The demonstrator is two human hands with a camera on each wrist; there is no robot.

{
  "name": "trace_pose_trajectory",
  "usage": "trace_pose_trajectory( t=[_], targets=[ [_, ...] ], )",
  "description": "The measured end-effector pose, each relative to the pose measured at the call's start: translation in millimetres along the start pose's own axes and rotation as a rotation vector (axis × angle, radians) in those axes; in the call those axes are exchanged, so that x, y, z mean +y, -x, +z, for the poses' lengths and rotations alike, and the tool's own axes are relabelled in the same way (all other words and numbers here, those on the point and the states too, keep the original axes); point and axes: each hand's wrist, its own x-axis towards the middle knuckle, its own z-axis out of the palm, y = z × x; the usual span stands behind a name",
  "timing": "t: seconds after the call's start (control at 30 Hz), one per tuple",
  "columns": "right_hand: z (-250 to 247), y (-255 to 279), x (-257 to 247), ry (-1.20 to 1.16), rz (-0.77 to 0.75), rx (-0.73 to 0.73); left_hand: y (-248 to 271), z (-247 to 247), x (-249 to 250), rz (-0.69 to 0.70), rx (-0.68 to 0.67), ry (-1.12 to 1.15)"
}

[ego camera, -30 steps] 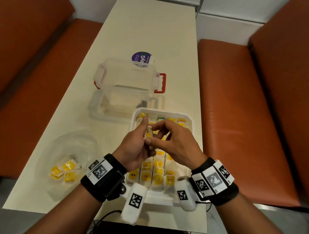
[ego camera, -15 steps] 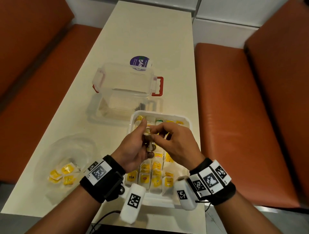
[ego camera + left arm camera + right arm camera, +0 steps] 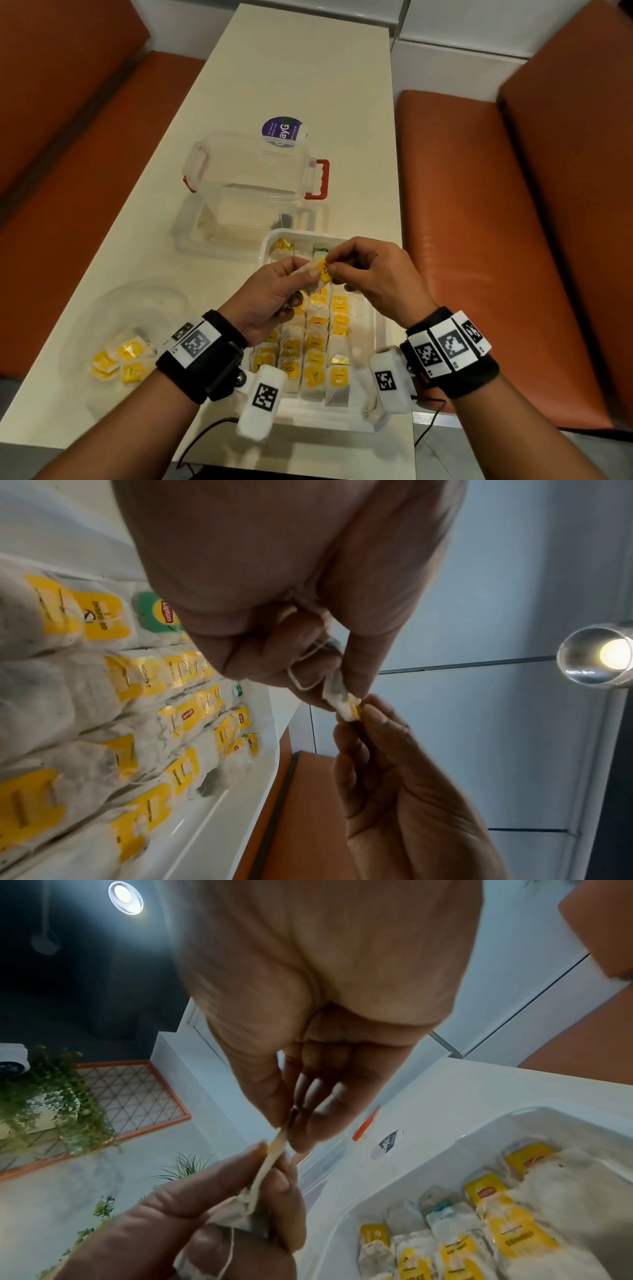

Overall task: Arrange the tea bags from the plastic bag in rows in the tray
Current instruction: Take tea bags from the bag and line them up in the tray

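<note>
Inside tray [image 3: 371, 329], rowed tea bags [image 3: 315, 342]

Both forearms extend forward, each wrist wearing a black band. The left hand [image 3: 270, 301] and right hand [image 3: 380, 277] are raised and meet fingertip to fingertip. Thumb and forefinger of each hand pinch one tea bag [image 3: 320, 274]; remaining fingers are curled.

1 tray [image 3: 371, 342], 1 container [image 3: 253, 178], 2 hands

Clear box [image 3: 253, 178] with red handles sits mid-table [image 3: 301, 68], purple sticker [image 3: 282, 130] just behind, orange benches [image 3: 479, 240] flanking.
</note>
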Motion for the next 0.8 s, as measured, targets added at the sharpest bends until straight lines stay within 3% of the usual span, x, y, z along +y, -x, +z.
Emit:
trace_pose_trajectory(
  t=[0.23, 0.47, 0.8],
  targets=[
    [-11, -6, 1, 0.080, 0.023, 0.034, -9, -4, -3, 0.072, 0.051, -0.226],
    [-19, -11, -2, 0.309, 0.009, -0.007, -6, 5, 4, 0.187, -0.066, -0.318],
    [-27, -19, -2, 0.325, -0.008, -0.088, -11, 5, 3, 0.194, -0.043, -0.470]
  ],
)
